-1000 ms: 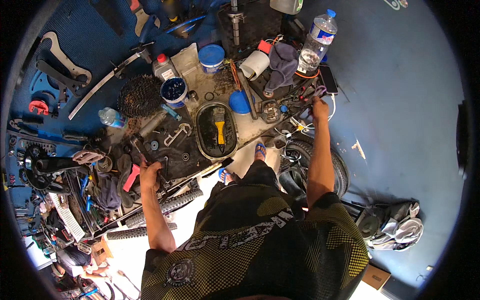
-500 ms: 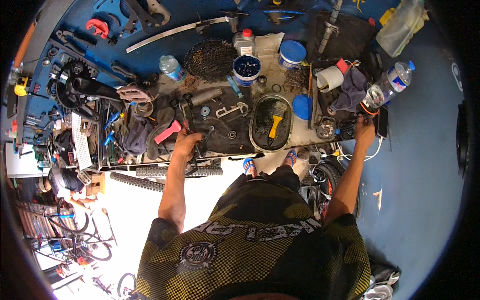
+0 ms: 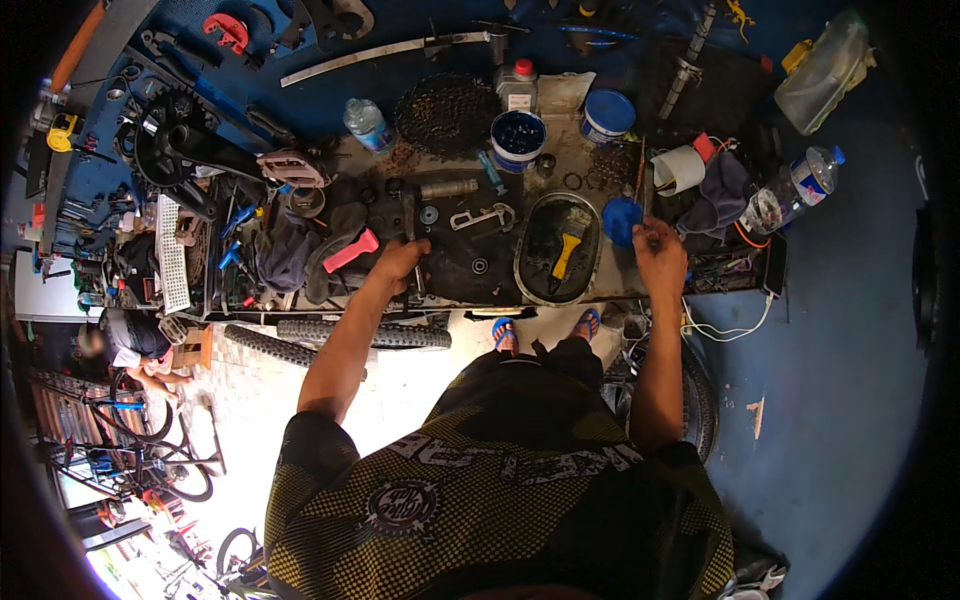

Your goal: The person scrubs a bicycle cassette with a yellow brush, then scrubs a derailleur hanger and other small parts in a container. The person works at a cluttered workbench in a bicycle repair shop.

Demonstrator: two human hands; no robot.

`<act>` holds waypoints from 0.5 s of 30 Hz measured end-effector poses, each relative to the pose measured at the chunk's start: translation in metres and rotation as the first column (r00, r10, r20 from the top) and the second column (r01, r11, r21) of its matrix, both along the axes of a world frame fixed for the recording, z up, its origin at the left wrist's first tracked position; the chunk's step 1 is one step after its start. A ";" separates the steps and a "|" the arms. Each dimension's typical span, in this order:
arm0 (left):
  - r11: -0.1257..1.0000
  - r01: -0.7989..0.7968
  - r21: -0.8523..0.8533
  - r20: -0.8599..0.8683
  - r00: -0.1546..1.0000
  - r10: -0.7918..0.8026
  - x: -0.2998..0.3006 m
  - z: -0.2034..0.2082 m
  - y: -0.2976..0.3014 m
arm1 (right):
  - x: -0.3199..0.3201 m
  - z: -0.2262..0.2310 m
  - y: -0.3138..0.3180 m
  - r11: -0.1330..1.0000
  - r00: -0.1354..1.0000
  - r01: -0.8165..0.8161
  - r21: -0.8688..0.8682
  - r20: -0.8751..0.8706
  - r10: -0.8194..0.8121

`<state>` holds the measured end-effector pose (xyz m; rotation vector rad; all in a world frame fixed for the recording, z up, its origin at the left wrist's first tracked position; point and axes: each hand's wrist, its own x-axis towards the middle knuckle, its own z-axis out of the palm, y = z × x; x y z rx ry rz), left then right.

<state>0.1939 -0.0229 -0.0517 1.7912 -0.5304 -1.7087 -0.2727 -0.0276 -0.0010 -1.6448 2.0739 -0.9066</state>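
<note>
My left hand (image 3: 403, 262) is closed around a long dark metal part (image 3: 408, 212) that stands up past the fingers over the bench mat. A pink-handled tool (image 3: 350, 251) lies just left of that hand. On the right, my right hand (image 3: 661, 262) is over the bench beside a round blue lid (image 3: 621, 219). Its fingers are curled, with something dark at their tips that I cannot make out. Between the hands sits an oval metal tray (image 3: 533, 287) with a yellow-handled brush (image 3: 567, 256) in it. A silver bracket-like part (image 3: 483, 217) lies behind the mat's middle.
Behind the tray stand an open blue-and-white tub (image 3: 518, 140), a closed one (image 3: 607, 115) and a grey bottle with a red cap (image 3: 519, 87). A large plastic bottle (image 3: 795, 190) leans at the right end. Bicycle tyres (image 3: 375, 334) lie below the bench's front edge.
My right hand has moved left from the bench's right end to beside the blue lid. My left hand has shifted slightly, keeping hold of the dark part. The whole view has shifted a little.
</note>
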 end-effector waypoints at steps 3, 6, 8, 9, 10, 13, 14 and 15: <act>0.999 -0.034 -0.010 0.043 0.998 0.035 -0.006 0.004 -0.015 | -0.001 0.000 0.006 1.000 1.000 -0.007 0.026 -0.005 0.007; 0.999 0.002 0.032 0.064 0.998 -0.004 -0.008 0.008 -0.034 | -0.003 -0.001 0.009 0.999 1.000 -0.019 0.031 0.003 0.019; 0.998 0.029 0.050 0.071 0.997 -0.032 -0.006 0.005 -0.039 | -0.003 0.001 0.011 0.999 1.000 -0.021 0.031 0.013 0.020; 0.999 0.023 0.045 0.083 0.996 -0.027 -0.006 0.003 -0.039 | -0.002 0.002 0.012 0.999 1.000 -0.017 0.034 0.018 0.016; 0.999 0.022 0.039 0.093 0.995 -0.026 -0.007 0.002 -0.042 | -0.003 0.003 0.012 0.999 1.000 -0.009 0.036 0.022 0.008; 0.991 0.134 -0.019 0.178 0.976 -0.129 -0.007 0.004 -0.035 | -0.009 0.006 0.017 0.999 1.000 0.003 0.035 0.019 -0.004; 0.977 0.212 -0.017 0.241 0.949 -0.202 -0.007 0.008 -0.036 | -0.011 0.006 0.019 1.000 1.000 0.004 0.006 0.003 -0.005; 0.958 0.288 -0.010 0.303 0.913 -0.272 -0.006 0.013 -0.037 | -0.015 0.005 0.021 1.000 1.000 0.004 -0.023 -0.014 -0.004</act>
